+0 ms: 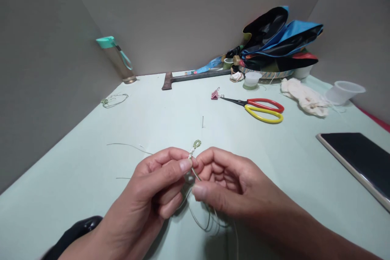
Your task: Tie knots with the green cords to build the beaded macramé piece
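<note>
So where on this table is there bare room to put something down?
Bare table between the cord loop, the hammer and the pin; another patch between the scissors, the tablet and the right hand pinching the knotted cord. Crowded far right: fabric heap, plastic cup, cloth.

Looks like a makeshift handcraft station, boxed in by plain grey panels (pixel 198 16). Laid out on a pale green counter (pixel 170 122) and cluttered with red-and-yellow scissors (pixel 262 109), a pink binder clip (pixel 215 95), a thread spool (pixel 251 79), a rusty hatchet (pixel 195 75), a crumpled cloth (pixel 304 96), a heap of coloured fabric (pixel 280 40) and a water bottle (pixel 120 60). Marked out further by a knotted green cord (pixel 196 144) pinched between fingers (pixel 179 166).
</note>
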The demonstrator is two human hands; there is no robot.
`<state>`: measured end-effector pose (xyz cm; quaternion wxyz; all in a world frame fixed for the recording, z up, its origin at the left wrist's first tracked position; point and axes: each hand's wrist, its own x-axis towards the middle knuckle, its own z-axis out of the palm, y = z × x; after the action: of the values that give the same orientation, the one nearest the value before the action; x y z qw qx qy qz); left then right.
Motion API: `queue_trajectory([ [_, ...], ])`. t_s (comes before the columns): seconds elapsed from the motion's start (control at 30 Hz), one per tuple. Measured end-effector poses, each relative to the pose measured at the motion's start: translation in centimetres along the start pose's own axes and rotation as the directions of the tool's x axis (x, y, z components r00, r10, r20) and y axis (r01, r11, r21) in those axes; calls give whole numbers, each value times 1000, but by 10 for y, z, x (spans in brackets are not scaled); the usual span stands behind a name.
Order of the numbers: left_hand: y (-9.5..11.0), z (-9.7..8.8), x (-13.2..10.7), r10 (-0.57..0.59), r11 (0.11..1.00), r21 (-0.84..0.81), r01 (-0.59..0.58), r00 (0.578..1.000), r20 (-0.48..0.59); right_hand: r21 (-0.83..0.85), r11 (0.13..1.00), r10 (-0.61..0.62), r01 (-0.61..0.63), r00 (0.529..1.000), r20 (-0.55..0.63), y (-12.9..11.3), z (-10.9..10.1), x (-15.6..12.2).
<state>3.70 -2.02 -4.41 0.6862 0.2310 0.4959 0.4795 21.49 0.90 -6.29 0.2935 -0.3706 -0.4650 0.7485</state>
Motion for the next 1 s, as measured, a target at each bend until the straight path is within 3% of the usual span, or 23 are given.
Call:
queue_trajectory([
  [0.13, 2, 1, -1, -2, 1000, 13, 2, 1000, -4, -189, 970, -174, 150, 978, -113, 6, 4, 1],
  [0.27, 5, 2, -1, -6, 1000, 17, 7, 1000, -9, -338, 900, -329, 274, 937, -117, 10, 2, 2],
  [0.5, 3, 1, -3, -8, 1000, 16, 7, 1000, 10, -414, 876, -291, 248, 956, -43, 5, -2, -1],
  [0.77, 3, 3, -1, -1, 1000, 10, 1, 1000, 13, -540, 786, -368, 300, 930, -18, 12, -2, -2],
  [1.0, 3, 2, -4, -17, 999, 38, 16, 1000, 21, -578, 775, -328, 256, 944, -22, 5, 2, -2],
])
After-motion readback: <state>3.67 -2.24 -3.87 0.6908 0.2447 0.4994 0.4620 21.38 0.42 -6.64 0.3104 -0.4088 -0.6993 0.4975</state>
